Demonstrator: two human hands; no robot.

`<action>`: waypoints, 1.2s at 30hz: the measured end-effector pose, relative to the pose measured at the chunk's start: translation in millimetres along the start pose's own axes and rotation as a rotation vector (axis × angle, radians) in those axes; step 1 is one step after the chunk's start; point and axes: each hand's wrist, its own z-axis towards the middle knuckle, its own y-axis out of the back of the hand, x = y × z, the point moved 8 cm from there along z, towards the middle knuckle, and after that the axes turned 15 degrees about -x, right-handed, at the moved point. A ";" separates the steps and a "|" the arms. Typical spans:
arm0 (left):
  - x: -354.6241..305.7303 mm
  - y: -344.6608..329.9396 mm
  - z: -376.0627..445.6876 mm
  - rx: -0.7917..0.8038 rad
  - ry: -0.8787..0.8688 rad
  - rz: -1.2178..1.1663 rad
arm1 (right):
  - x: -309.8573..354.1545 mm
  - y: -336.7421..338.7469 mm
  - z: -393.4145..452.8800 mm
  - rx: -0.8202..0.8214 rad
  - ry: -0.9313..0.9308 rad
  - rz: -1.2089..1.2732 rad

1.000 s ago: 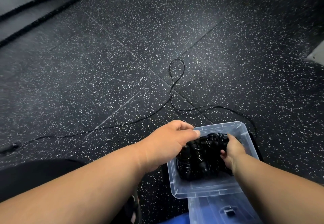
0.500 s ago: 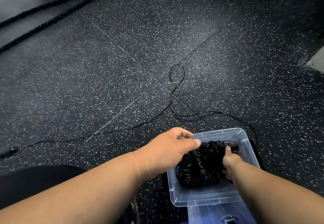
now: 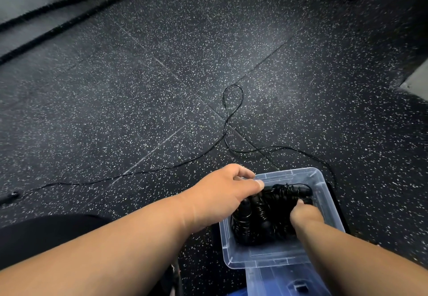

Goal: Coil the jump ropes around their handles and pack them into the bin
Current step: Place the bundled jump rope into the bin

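Coiled jump ropes (image 3: 266, 217) are packed in the clear bin (image 3: 324, 194) on the speckled floor (image 3: 139, 87), pressed from both sides. The left hand (image 3: 222, 194) is curled over the bundle at the bin's left rim; the right hand (image 3: 303, 214) is pushed down into it, its grip hidden. One loose rope (image 3: 228, 119) is left uncoiled on the floor beyond the bin. The bundle should probably be pressed flat, so coils are kept from springing apart and room is left.
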 end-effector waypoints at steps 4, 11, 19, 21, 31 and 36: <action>1.1 -2.6 0.2 0.006 -0.002 0.003 | 29.0 10.7 -5.4 -0.053 0.365 -0.001; 0.1 -4.0 4.4 -0.008 0.005 -0.017 | 56.5 20.0 -25.8 -0.056 0.683 -0.152; 2.8 -4.4 14.2 -0.013 0.022 -0.013 | 84.9 60.4 -17.7 -0.139 0.679 -0.022; 3.2 -4.3 18.1 -0.018 0.029 -0.012 | 95.1 70.6 -16.9 -0.161 0.722 -0.059; 1.0 -1.1 43.5 -0.046 0.068 -0.012 | 180.4 63.6 2.3 -0.095 0.881 -0.107; 3.3 2.3 60.8 -0.063 0.090 -0.010 | 211.3 -4.6 33.2 0.139 0.936 -0.462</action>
